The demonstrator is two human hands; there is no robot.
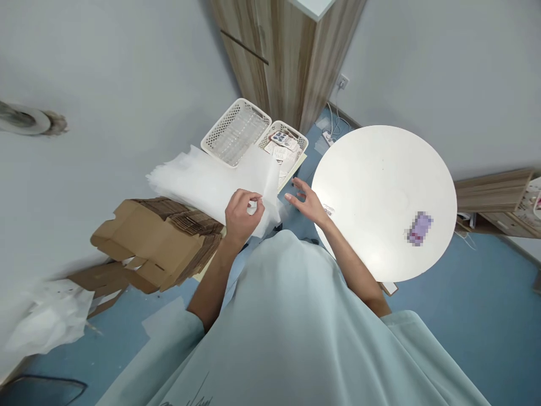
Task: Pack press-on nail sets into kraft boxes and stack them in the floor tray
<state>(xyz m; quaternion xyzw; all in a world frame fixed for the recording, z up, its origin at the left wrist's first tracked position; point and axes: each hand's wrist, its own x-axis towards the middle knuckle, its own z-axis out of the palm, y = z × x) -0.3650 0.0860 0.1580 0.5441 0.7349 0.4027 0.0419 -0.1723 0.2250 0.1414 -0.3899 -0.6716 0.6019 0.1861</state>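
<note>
A thick stack of thin white sheets lies in front of me, with its near edge lifted and curled. My left hand is at that edge, thumb and fingers pinched together on a white sheet. Between the stack and the round table, my right hand hovers with its fingers spread and nothing in them. Just beyond it stands a small white basket filled with cards and paper pieces. A larger white basket beside that one contains clear plastic pieces.
Flattened brown cardboard boxes are piled at left. The round white table on the right bears a blurred purple item. Behind the baskets rises a wood-grain cabinet. A power strip and cables lie near the wall.
</note>
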